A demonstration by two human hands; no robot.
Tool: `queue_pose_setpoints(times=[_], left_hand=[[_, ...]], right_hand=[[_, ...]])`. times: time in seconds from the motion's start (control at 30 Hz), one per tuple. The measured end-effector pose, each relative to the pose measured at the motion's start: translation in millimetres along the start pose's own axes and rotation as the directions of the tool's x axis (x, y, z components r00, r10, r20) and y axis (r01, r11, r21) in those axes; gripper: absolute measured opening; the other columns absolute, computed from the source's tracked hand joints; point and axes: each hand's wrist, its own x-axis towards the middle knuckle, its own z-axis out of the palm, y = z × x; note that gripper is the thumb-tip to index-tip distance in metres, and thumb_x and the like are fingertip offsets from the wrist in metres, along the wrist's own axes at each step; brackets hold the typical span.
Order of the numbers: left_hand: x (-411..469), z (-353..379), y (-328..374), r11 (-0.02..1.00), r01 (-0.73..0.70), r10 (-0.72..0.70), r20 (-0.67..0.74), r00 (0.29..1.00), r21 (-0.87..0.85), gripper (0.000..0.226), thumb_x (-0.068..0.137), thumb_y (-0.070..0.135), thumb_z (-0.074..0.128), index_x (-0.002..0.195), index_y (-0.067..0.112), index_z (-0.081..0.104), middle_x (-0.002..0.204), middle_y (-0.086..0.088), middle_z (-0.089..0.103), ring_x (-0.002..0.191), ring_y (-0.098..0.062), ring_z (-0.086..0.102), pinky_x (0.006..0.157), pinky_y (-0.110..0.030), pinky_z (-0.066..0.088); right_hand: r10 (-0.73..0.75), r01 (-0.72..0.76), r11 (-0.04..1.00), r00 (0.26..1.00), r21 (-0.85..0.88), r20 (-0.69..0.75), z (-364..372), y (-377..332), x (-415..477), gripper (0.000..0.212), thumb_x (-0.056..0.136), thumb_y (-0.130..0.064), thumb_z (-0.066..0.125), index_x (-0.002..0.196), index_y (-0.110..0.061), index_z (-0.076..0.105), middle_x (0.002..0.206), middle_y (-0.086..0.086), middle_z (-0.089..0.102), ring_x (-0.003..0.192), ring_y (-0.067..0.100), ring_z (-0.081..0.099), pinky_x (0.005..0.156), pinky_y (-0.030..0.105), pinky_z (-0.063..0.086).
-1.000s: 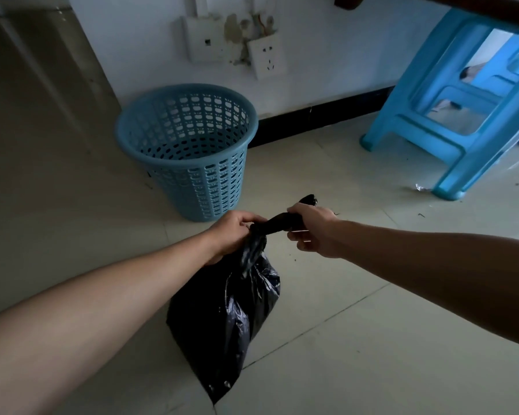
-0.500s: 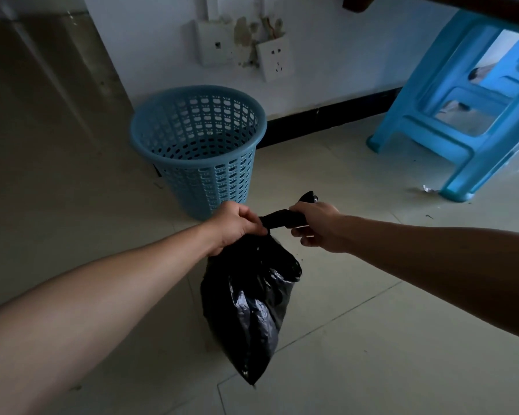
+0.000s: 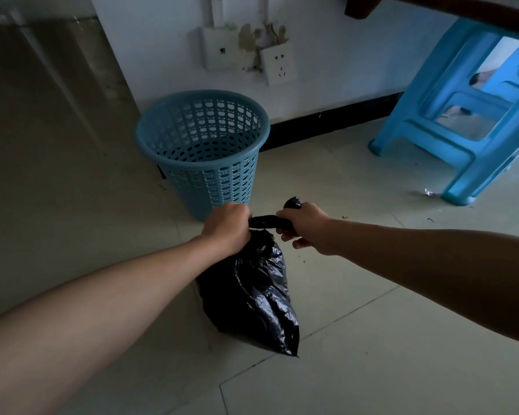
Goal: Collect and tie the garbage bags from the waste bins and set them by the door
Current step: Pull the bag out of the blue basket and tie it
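Note:
A black garbage bag (image 3: 252,298) hangs in the air above the tiled floor, its body bulging and its bottom corner pointing down to the right. My left hand (image 3: 226,226) grips the gathered neck just above the bag's body. My right hand (image 3: 304,226) grips the twisted end of the neck, which stretches level between both fists, and a black tip sticks out above that hand. Behind the hands stands a blue perforated waste bin (image 3: 204,151) with no liner in it.
A white wall with two sockets (image 3: 277,67) and a black skirting runs behind the bin. Blue plastic stools (image 3: 450,124) stand at the right under a dark wooden table edge (image 3: 450,7). Small scraps lie on the floor near the stool leg.
The bag's body has swung from pointing down-left to down-right while both hands kept their grip on the neck. The view has shifted, so the bin sits further right.

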Motion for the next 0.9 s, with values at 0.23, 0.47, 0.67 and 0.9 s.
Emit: queue_pose_setpoints(times=[0.23, 0.47, 0.67, 0.9], left_hand=[[6.6, -10.9, -14.7, 0.63, 0.202, -0.248, 0.051, 0.967, -0.75, 0.031, 0.073, -0.009, 0.065, 0.07, 0.018, 0.052, 0.07, -0.005, 0.062, 0.063, -0.016, 0.055, 0.054, -0.021, 0.044], [6.5, -34.7, -25.6, 0.16, 0.455, -0.112, 0.442, 0.89, -0.876, 0.018, 0.079, -0.002, 0.06, 0.074, 0.015, 0.062, 0.071, -0.006, 0.059, 0.068, -0.019, 0.056, 0.063, -0.026, 0.049], [3.6, -34.5, -35.7, 0.445, 0.511, 0.032, 0.583, 0.812, -0.736, 0.021, 0.084, -0.008, 0.058, 0.086, 0.01, 0.068, 0.079, -0.007, 0.067, 0.072, -0.016, 0.061, 0.061, -0.024, 0.049], [1.3, -29.3, -35.8, 0.38, 0.507, -0.066, 0.524, 0.849, -0.774, 0.02, 0.079, -0.016, 0.064, 0.078, 0.004, 0.061, 0.074, -0.011, 0.058, 0.063, -0.018, 0.054, 0.052, -0.033, 0.06]], right_hand=[[0.007, -0.006, 1.0, 0.999, 0.011, -0.046, -11.6, -3.7, 0.1, 0.016, 0.094, -0.022, 0.055, 0.089, -0.01, 0.065, 0.069, 0.003, 0.066, 0.055, 0.012, 0.059, 0.049, 0.024, 0.041], [0.013, -0.008, 0.998, 0.995, 0.054, -0.103, -22.6, -10.9, 1.0, 0.015, 0.094, -0.022, 0.054, 0.089, -0.01, 0.062, 0.071, 0.004, 0.065, 0.057, 0.014, 0.058, 0.051, 0.026, 0.041], [0.031, -0.026, 0.998, 0.995, 0.059, -0.091, -23.2, -8.3, 0.5, 0.014, 0.093, -0.022, 0.056, 0.091, -0.009, 0.06, 0.072, 0.006, 0.064, 0.057, 0.014, 0.06, 0.049, 0.025, 0.042], [0.015, -0.017, 0.992, 1.0, 0.122, 0.02, -18.5, -14.1, 0.4, 0.018, 0.096, -0.023, 0.054, 0.101, -0.007, 0.062, 0.073, 0.006, 0.065, 0.056, 0.015, 0.059, 0.048, 0.025, 0.041]])
